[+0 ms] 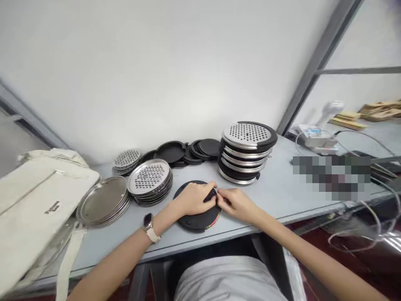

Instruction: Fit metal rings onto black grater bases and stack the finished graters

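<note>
A black round disc [191, 224] lies flat near the table's front edge, with a thin red and yellow strip showing at its lower right rim. My left hand [194, 198] rests across it, fingers curled around a small dark piece [210, 195] at the disc's right side. Whether that piece belongs to the disc I cannot tell. Close against those fingertips, my right hand [235, 203] pinches at the same spot; what lies between its fingers is too small to make out. A watch with a pale strap [152, 230] is on my left wrist.
Behind the disc stand a stack of perforated metal plates [149, 177], plain metal plates [103, 200], and loose black discs [171, 151]. A tall stack of black-rimmed perforated plates [247, 136] is at the right. A cream bag [40, 200] lies left; cables [380, 217] hang right.
</note>
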`<state>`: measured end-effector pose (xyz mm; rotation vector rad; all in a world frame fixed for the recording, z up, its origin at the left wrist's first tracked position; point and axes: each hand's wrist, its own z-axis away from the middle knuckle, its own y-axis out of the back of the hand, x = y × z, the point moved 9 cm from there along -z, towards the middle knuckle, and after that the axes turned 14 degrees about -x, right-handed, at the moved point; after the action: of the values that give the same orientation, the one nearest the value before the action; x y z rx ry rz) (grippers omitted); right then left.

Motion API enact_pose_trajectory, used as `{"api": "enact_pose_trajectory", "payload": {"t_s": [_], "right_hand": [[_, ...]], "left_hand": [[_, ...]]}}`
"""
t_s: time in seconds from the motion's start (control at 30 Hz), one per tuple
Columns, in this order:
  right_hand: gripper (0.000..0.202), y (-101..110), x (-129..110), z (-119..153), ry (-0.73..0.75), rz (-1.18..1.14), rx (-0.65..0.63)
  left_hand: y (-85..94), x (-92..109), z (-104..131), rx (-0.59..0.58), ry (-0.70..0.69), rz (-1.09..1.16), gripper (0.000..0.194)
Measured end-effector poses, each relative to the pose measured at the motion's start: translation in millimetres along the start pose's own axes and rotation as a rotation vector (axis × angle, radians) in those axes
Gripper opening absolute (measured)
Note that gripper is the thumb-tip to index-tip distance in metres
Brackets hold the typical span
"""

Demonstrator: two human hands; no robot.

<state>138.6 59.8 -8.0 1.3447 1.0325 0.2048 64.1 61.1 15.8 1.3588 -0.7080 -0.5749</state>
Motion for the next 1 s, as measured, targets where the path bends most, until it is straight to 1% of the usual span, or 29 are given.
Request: {"api": "enact_pose_trajectory", "payload": {"t_s": [0.1, 0.2, 0.3, 0.5, 0.63, 0.83, 1.0], "right_hand": [[0.024, 3, 4, 1, -0.046, -0.001, 0.020], [0.024, 2, 7, 0, -0.071, 0.019, 0.010], [0.025, -1, 9, -1, -0.071, 0.040, -0.016], [0.026, -1, 7, -1, -0.054, 0.043, -0.035], [0.026, 0, 8, -1, -0.070, 0.043, -0.029], [0.025, 0, 12, -2, -0.092, 0.049, -0.008], [0.026, 2, 10, -1, -0.088, 0.048, 0.003]], "left_hand": [[-0.4, 0, 0, -0.009, 0.007, -0.008, 0.030], [0.0, 1, 0, -0.010, 0.008, -0.011, 0.032], [0.6, 1, 0, -0.008, 0.009, -0.011, 0.034], [0.7, 1, 1, -0.011, 0.004, 0.005, 0.034], [1.6, -2, 2, 0.007, 0.051, 0.012, 0.035], [2.6, -4, 3, 0.035, 0.125, 0.036, 0.030], [4.3, -8, 4, 0.066, 0.181, 0.048, 0.031]]}}
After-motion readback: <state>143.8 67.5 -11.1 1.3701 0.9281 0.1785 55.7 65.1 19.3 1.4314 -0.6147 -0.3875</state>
